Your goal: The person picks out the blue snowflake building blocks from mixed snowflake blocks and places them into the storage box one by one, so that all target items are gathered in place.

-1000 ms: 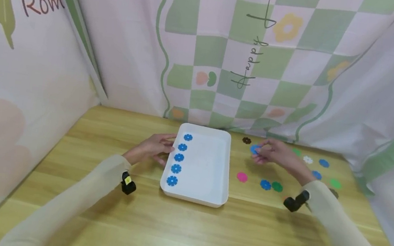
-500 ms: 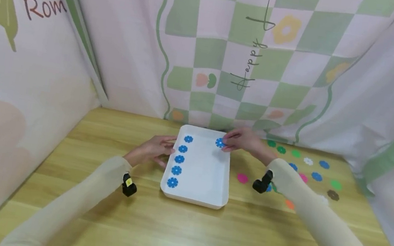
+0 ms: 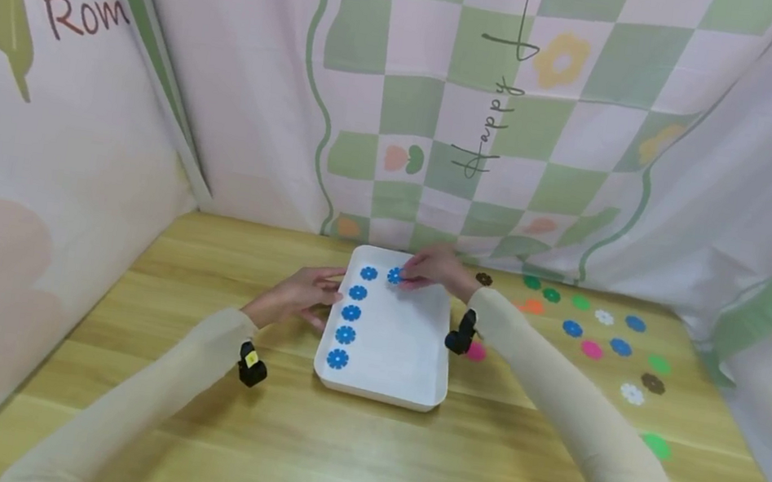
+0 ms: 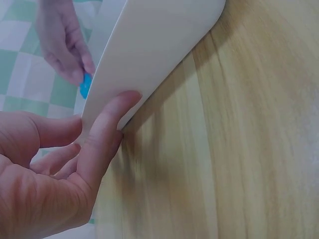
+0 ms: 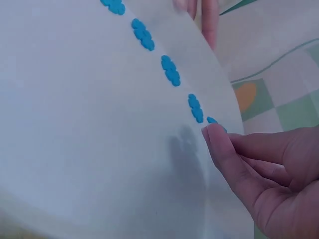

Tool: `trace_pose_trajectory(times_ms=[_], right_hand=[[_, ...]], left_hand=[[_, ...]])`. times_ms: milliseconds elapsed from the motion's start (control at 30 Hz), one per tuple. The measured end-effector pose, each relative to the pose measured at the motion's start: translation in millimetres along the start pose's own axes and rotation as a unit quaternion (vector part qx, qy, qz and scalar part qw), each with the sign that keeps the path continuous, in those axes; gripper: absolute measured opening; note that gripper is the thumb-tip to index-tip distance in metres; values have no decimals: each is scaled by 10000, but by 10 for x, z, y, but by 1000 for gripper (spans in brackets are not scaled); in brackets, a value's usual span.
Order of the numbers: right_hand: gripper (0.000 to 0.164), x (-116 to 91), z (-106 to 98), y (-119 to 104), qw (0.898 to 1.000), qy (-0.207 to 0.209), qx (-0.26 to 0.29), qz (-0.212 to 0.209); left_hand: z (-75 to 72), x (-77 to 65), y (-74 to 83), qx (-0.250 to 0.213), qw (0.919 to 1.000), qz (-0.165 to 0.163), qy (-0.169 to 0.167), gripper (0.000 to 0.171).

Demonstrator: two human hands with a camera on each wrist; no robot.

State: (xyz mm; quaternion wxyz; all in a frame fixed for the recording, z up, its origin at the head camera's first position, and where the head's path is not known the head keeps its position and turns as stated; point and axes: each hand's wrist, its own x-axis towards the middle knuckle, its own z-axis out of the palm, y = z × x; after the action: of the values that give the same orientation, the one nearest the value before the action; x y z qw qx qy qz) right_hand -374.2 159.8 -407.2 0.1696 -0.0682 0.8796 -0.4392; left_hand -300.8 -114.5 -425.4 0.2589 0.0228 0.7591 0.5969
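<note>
A white tray (image 3: 401,342) lies on the table, with several blue flower-shaped discs (image 3: 350,313) lined up along its left side. My left hand (image 3: 300,295) grips the tray's left edge; in the left wrist view its thumb meets the rim while a finger (image 4: 107,124) lies along the outer wall. Between thumb and fingertips, my right hand (image 3: 435,271) pinches another blue flower-shaped disc (image 3: 394,275) over the tray's far end, to the right of the row's farthest disc. The right wrist view has this disc partly hidden behind the fingertips (image 5: 217,134).
Right of the tray, loose flower-shaped discs lie scattered: blue (image 3: 572,328), pink (image 3: 591,350), white (image 3: 632,393), brown (image 3: 652,383), green (image 3: 656,445) and orange (image 3: 534,305). A patterned curtain (image 3: 477,122) hangs right behind the table (image 3: 325,463).
My right hand has carried a blue flower-shaped disc leftward from the scattered ones, over the tray's right rim, to its far end near the row. My left hand stays at the tray's edge.
</note>
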Motion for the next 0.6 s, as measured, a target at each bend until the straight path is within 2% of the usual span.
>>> trace_pose_trajectory(times_ms=[133,333,600], right_hand=[[18,81,118,12,9999,101,-1,114],[16,116,265,-52,9987,403,-308,-8],[12,97,279,-107,9977,410,-531,62]], left_hand=[[0,-17,7,31,10000,17,-19,62],[2,-19,3,16,10000,49,-57,63],[-11,-5,-6,-43,10000,7,-24,63]])
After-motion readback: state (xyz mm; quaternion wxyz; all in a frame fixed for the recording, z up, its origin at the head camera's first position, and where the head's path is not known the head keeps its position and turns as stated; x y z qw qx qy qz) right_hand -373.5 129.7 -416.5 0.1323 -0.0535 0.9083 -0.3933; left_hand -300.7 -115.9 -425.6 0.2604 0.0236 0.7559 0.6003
